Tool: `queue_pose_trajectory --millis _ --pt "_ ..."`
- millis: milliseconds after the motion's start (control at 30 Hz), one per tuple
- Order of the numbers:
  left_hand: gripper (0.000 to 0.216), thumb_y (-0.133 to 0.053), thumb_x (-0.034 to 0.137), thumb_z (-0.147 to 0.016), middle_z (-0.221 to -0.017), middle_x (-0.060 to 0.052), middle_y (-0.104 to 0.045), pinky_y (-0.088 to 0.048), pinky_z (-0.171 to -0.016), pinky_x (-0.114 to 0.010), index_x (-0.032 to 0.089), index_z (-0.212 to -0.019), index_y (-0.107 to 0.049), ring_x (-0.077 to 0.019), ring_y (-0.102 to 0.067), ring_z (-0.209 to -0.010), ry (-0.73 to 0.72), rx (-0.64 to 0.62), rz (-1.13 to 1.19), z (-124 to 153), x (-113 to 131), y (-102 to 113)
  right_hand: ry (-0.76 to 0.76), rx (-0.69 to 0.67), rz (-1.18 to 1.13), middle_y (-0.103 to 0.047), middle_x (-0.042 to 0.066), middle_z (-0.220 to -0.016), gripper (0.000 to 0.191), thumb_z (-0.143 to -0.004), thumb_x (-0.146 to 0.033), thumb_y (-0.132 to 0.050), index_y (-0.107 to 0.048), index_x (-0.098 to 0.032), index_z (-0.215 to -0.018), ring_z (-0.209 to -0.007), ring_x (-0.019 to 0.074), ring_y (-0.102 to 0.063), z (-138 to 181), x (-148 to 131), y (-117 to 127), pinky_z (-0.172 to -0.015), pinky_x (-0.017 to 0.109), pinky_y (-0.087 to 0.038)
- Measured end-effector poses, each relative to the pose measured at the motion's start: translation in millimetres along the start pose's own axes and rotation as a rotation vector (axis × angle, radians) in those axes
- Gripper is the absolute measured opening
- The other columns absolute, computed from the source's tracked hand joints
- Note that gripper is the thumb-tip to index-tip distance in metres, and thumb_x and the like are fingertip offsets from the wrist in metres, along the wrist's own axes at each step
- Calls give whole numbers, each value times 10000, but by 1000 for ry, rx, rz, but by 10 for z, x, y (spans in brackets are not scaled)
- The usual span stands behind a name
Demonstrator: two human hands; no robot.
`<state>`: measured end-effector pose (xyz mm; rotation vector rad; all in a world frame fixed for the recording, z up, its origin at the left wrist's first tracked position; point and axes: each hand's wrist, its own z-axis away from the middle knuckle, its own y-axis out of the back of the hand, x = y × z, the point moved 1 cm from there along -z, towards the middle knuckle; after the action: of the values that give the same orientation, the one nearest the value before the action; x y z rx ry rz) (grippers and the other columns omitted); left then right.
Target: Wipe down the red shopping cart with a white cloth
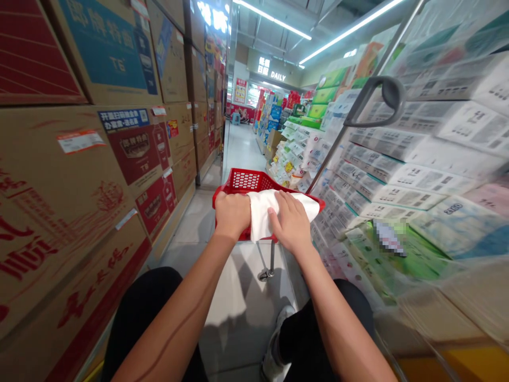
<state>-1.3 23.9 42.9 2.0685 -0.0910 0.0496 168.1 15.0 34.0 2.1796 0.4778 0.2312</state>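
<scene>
A red plastic rolling shopping basket (248, 180) with perforated walls stands ahead of me on the floor. My left hand (234, 213) is closed around its near rim at the left, thumb side up. Over the same rim, further right, lies a white cloth (260, 215). My right hand (292, 220) rests on this cloth, fingers over its top and thumb on the near side, holding it against the rim. From the basket's right side a grey pull handle (374, 101) rises on a long metal rod. A small caster (265, 274) shows below. The basket's inside is mostly hidden.
Stacked cardboard cartons (59, 175) wall the aisle on the left. To the right, piles of plastic-wrapped tissue packs (397, 175) lean close to the basket and handle. A tiled floor (246, 143) runs forward between them towards more shelves and a blue stool (236, 118).
</scene>
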Motion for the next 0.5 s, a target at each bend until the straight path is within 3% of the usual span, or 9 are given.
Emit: queue_pose_trajectory --millis 100,267,333,400,500 --pt "420 -363 241 -896 -789 -185 -734 -321 -781 -419 121 -820 -759 -281 -697 -785 -30 -8 2 13 44 33 -8 -117 -29 -527 136 -1451 566 -1027 -479 -269 -492 -135 -1418 -1363 263 -440 -164 153 86 -1137 394 -294" --pt "557 -275 352 -938 -817 -176 -740 -337 -804 -426 113 -852 -771 -278 -691 -808 18 49 -23 78 47 80 -130 -587 -100 -686 143 -1226 646 -995 -618 -245 -680 -166 -1151 -1112 287 -637 -696 422 125 -917 355 -452" --pt "562 -273 352 -929 -814 -170 -741 -344 -803 -425 108 -863 -775 -277 -689 -795 37 58 -36 104 3 81 -171 -707 -179 -706 145 -1187 684 -986 -646 -247 -703 -148 -1099 -1040 275 -667 -841 468 88 -848 319 -468" --pt "562 -278 358 -923 -809 -165 -741 -349 -808 -424 107 -877 -779 -277 -688 -786 46 56 -48 123 -61 75 -166 -738 -255 -721 131 -1155 694 -994 -640 -234 -713 -143 -1060 -992 250 -679 -880 460 67 -802 288 -469" --pt "556 -287 357 -914 -804 -161 -742 -361 -803 -423 106 -886 -781 -283 -687 -784 36 65 -59 137 -179 68 -70 -640 -228 -727 99 -1141 684 -1017 -606 -181 -716 -180 -1024 -1003 240 -674 -737 368 120 -798 285 -456"
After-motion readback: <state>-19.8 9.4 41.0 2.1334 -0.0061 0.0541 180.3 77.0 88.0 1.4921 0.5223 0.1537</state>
